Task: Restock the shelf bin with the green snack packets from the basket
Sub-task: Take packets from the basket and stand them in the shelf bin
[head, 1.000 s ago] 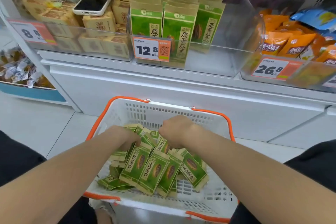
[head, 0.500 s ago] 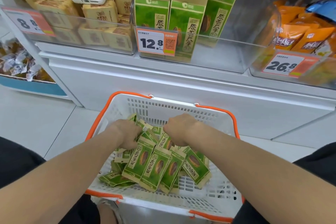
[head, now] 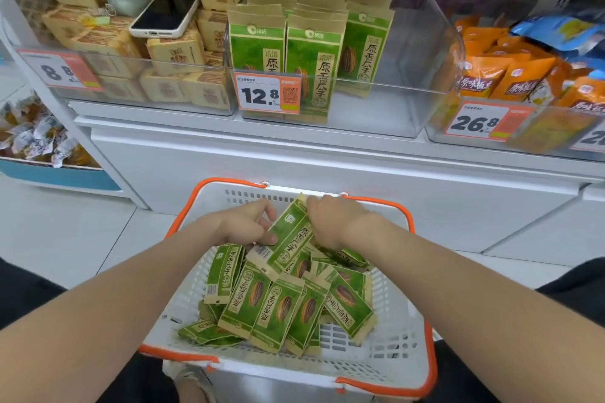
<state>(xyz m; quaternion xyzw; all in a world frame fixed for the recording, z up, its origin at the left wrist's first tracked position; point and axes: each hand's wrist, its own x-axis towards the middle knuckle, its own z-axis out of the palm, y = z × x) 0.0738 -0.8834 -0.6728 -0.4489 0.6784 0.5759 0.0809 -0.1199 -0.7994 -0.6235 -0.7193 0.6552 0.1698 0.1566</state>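
Two hands down in the white basket (head: 397, 330) with orange rim, low at 6 o'clock. Left hand (head: 244, 226) with fingers partly spread, fingertips pressed on the left edge of a raised green packet (head: 288, 239). Right hand (head: 337, 217) curled over that same packet's upper right end, thumb hidden behind it. Packet tilted, printed face up, lifted above the heap and held between both hands. Beneath, a loose pile of green snack packets (head: 278, 304), overlapping at odd angles, filling the basket's middle and left; bare white mesh floor at 4 o'clock.

Up at 12 o'clock, a clear shelf bin (head: 422, 75) with a few rows of upright green packets (head: 311, 56) crowded to its left half, right half bare. Price tag 12.8 (head: 266, 93) clipped on the bin's front left. At 10 o'clock, a neighbouring bin of tan boxes (head: 173, 52), with a white-cased phone (head: 165, 15) lying screen up on top. At 2 o'clock, orange bags (head: 491, 72) behind a 26.8 tag (head: 479, 123).
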